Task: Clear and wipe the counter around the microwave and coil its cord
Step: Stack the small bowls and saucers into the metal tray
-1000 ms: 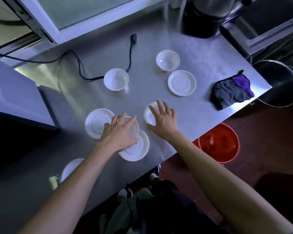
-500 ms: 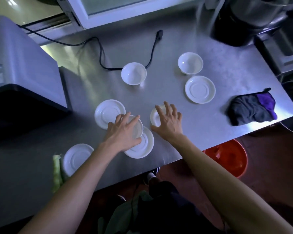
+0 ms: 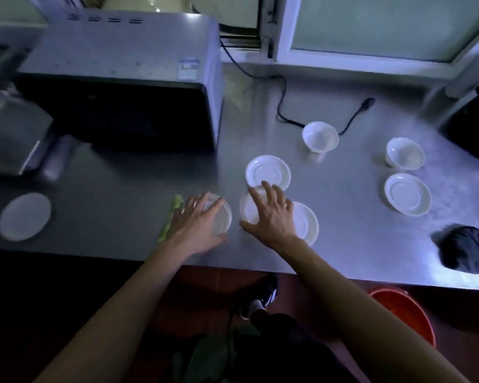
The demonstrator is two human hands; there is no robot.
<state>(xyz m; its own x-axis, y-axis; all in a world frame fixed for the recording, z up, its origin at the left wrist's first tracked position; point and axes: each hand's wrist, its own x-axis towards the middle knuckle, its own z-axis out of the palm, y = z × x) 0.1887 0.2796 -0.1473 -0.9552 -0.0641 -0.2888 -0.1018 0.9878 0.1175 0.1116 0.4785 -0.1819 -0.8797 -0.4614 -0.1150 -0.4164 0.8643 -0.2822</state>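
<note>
The steel counter [image 3: 357, 244] filled mid-frame, crockery scattered across it and not yet cleared. The microwave [image 3: 116, 78] sat upper left; its cord [image 3: 281, 103] trailed uncoiled toward upper centre, ending beside a bowl [image 3: 320, 138]. A dark cloth [image 3: 470, 251] lay at the right edge, seemingly kept for wiping. At lower centre the left hand [image 3: 197, 225] cupped curled fingers over a small white dish [image 3: 223, 221], and the right hand [image 3: 271, 217] clasped another bowl [image 3: 250, 210] resting partly over a saucer [image 3: 306, 222], probably gathering them.
</note>
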